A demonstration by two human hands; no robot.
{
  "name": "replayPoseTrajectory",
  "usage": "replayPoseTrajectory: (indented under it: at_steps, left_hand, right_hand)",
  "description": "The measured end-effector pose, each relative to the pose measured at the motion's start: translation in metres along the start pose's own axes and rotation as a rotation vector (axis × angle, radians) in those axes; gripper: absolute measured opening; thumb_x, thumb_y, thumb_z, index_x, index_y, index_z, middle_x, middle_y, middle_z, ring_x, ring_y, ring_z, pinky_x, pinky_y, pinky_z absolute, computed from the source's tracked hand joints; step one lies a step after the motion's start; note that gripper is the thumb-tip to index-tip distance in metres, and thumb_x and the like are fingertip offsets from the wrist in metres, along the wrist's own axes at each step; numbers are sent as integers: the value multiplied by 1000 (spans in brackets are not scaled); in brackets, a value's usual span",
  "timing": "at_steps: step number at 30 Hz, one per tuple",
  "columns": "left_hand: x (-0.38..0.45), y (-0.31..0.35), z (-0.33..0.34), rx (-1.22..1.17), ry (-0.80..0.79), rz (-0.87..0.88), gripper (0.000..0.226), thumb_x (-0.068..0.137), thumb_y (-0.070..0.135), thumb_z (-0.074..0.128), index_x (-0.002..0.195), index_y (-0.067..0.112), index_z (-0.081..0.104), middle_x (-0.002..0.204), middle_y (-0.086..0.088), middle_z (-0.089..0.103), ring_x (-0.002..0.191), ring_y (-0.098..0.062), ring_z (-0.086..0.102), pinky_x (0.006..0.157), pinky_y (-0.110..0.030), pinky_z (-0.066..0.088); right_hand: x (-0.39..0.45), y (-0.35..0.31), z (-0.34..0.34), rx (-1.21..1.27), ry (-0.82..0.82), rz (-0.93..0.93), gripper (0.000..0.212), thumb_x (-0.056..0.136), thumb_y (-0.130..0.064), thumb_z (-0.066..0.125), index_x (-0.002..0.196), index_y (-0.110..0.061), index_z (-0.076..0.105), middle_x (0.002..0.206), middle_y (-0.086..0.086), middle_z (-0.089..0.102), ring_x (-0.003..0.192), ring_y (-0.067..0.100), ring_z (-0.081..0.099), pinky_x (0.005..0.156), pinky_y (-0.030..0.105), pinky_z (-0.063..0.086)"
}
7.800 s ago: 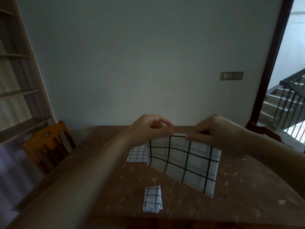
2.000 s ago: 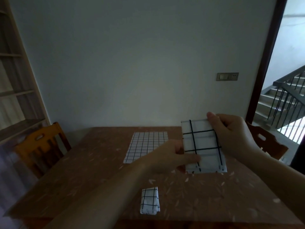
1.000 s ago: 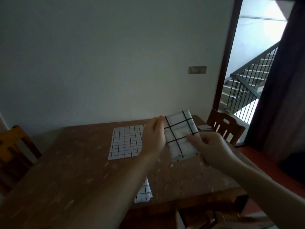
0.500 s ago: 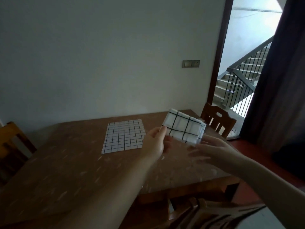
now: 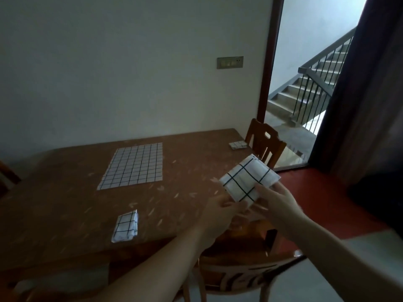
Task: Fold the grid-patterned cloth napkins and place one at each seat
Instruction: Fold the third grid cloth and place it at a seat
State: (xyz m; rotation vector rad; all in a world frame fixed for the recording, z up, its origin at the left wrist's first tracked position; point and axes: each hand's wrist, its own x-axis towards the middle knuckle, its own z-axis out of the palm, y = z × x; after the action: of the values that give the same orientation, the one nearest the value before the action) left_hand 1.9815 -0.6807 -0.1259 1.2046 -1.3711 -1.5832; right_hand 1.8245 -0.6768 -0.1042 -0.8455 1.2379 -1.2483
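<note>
The folded napkin (image 5: 248, 178) has swung toward the desk (image 5: 65, 205) edge at three o'clock, both hands' grip, left hand (image 5: 220, 216) and right hand (image 5: 277, 205), pinching it; loosened, its folds could spring open.

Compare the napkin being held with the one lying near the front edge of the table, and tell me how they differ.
The held napkin is up in the air, gripped by both the left hand and the right hand; the front napkin lies on the table, untouched. The held napkin is a broad, roughly square fold; the front napkin is a narrower, elongated packet. Both are white cloth with a black grid.
</note>
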Motion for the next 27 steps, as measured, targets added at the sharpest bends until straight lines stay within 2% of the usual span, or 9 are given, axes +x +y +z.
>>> replayPoseTrajectory:
  at_steps: [2,7,10,13,17,19,22,24,27]
  left_hand:
    - [14,-7,1,-3,-11,-38,25,88,33,70,109,19,68,97,-2,74,82,-13,72,73,-29,58]
    - [65,-13,-21,-37,120,-15,26,90,33,67,110,16,68,104,-7,71,81,-19,69,66,-29,52]
    - [104,-19,-25,-77,121,2,23,90,25,68,108,10,68,99,-10,71,75,-18,67,60,-27,51]
    - [143,-35,-24,-188,180,-9,18,89,22,69,104,12,69,103,-12,71,78,-21,68,58,-29,54]
    - [170,-72,-20,-254,191,-157,11,89,18,70,99,17,67,101,-7,70,75,-18,68,57,-29,55]
    - [173,-96,-19,-203,153,-247,15,90,22,69,104,17,66,103,-7,70,83,-18,68,69,-32,59]
    - [182,-138,-20,-112,46,-403,27,89,31,69,112,17,66,98,-3,70,79,-15,65,67,-27,52]
    - [190,-167,-20,-39,53,-518,36,88,32,69,121,19,64,114,-6,68,88,-20,65,69,-30,50]
    - [202,-197,-17,108,142,-597,46,90,20,62,135,24,54,152,-7,39,113,-28,60,62,-24,53]
  right_hand:
    - [17,-1,-9,-26,62,-16,26,93,-11,57,117,-19,59,108,6,69,98,23,69,75,36,57]
    - [59,-9,-20,-295,-39,-23,27,93,-5,54,118,-15,58,101,2,68,89,15,68,61,26,56]
    - [90,-9,-22,-293,-36,2,29,90,-20,61,119,-20,58,105,4,69,93,19,69,66,31,57]
    - [117,7,-24,-354,-58,87,23,90,-24,62,113,-22,62,102,4,72,83,17,72,59,27,54]
    - [145,53,-34,-465,13,145,12,92,-10,58,95,-16,68,82,5,74,58,13,68,52,25,52]
    - [160,77,-42,-503,28,209,13,91,-10,58,93,-13,70,79,8,73,59,15,65,51,26,50]
    - [187,121,-53,-561,28,350,18,93,-10,50,88,-8,67,71,10,66,59,19,59,51,28,47]
    - [205,151,-61,-618,4,438,25,93,-9,44,77,-8,62,67,9,58,61,22,53,57,32,43]
    - [223,186,-69,-717,-52,490,29,92,-4,41,69,-13,58,65,6,53,57,21,49,55,29,41]
